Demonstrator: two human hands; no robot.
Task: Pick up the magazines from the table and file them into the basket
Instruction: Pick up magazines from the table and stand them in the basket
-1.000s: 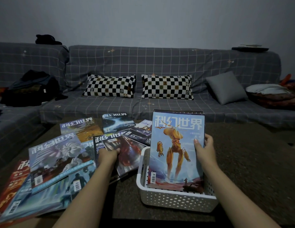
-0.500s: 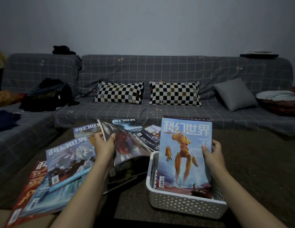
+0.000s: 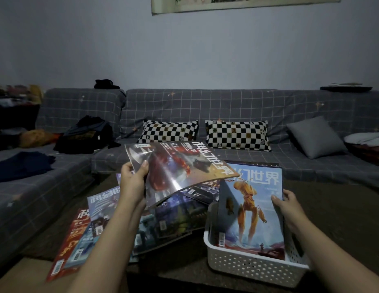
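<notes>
My left hand (image 3: pixel 134 181) grips the corner of a red-covered magazine (image 3: pixel 180 170) and holds it in the air, tilted, above the table and left of the basket. A white perforated basket (image 3: pixel 250 269) sits on the table at the lower right. In it stands a blue magazine with an orange robot (image 3: pixel 250 210), upright, with more magazines behind it. My right hand (image 3: pixel 290 206) holds that blue magazine by its right edge. Several other magazines (image 3: pixel 99 218) lie fanned out on the table under my left arm.
The dark table (image 3: pixel 343 208) stretches right of the basket. Behind it runs a grey checked sofa (image 3: pixel 226 106) with two chequered cushions (image 3: pixel 169 132), a grey cushion (image 3: pixel 315 136) and dark clothes (image 3: pixel 87 136) on its left part.
My left hand has lifted the red-covered magazine off the pile, up and toward the basket. My right hand has stayed on the blue magazine. The camera has tilted upward.
</notes>
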